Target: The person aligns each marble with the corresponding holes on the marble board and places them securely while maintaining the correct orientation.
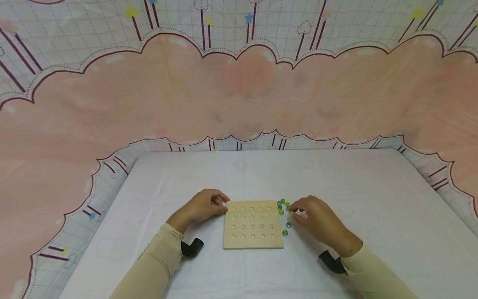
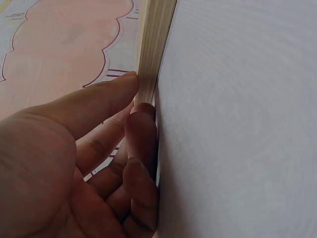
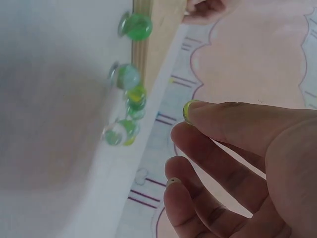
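A pale wooden board (image 1: 253, 242) with rows of round hollows lies flat on the white cloth. My left hand (image 1: 203, 204) holds its left edge near the far corner; in the left wrist view, the thumb and fingertips meet the board's side (image 2: 152, 44). At the right of the board, my right hand (image 1: 323, 220) pinches a yellow-green glass marble (image 3: 187, 112) between thumb and forefinger. Several green and yellow marbles (image 1: 281, 212) lie along the board's right edge. One hollow at the right looks darker, but I cannot tell whether it holds a marble.
Two loose marbles, one (image 1: 289, 224) just below the right hand and one (image 1: 285, 233) nearer me, lie beside the board. White cloth (image 1: 186, 174) covers the table. A peach cloud-patterned backdrop (image 1: 239, 99) rises behind it. Black wrist mounts (image 1: 192, 248) show at both sleeves.
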